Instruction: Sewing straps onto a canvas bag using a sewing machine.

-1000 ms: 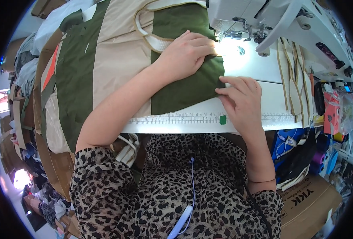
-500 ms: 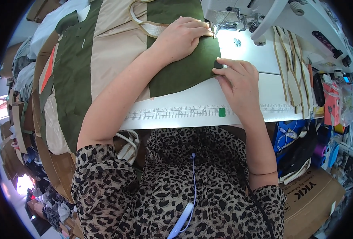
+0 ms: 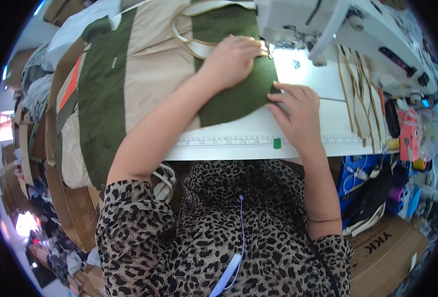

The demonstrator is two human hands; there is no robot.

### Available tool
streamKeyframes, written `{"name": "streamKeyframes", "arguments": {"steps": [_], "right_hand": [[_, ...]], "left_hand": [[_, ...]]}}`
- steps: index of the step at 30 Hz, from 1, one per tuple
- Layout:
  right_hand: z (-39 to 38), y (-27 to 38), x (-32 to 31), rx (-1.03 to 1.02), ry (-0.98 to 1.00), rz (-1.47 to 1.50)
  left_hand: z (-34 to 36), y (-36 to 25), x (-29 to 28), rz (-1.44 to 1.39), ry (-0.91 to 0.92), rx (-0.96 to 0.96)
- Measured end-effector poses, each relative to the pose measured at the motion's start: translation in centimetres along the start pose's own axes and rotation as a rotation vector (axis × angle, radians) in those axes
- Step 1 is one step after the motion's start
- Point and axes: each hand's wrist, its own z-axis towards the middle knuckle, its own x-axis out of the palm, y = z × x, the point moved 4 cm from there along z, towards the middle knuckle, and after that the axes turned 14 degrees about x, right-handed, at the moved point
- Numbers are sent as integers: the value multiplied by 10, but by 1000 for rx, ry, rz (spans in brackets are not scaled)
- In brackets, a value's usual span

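My left hand lies on the dark green panel of a green-and-beige fabric piece. Its fingers are bunched at a cream tape with tan edges, beside the presser foot of a white sewing machine; what lies under the fingertips is partly hidden. Lower right, my right hand has its fingertips closed on the green panel's corner.
Cream strips lie right of the needle plate. A ruler runs along the table's front. A pink box stands far right, cardboard at left, a brown carton lower right.
The green panel's lower edge and my right hand have shifted up, farther from the ruler and table front, since a second earlier. My left hand stays by the presser foot.
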Motion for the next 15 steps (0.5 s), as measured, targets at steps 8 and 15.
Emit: {"name": "streamKeyframes", "arguments": {"steps": [8, 15], "right_hand": [[1, 37, -7, 108, 248, 440], [-14, 100, 54, -133, 403, 138]], "left_hand": [[-65, -139, -46, -249, -77, 124], [-177, -64, -157, 275, -379, -421]]}}
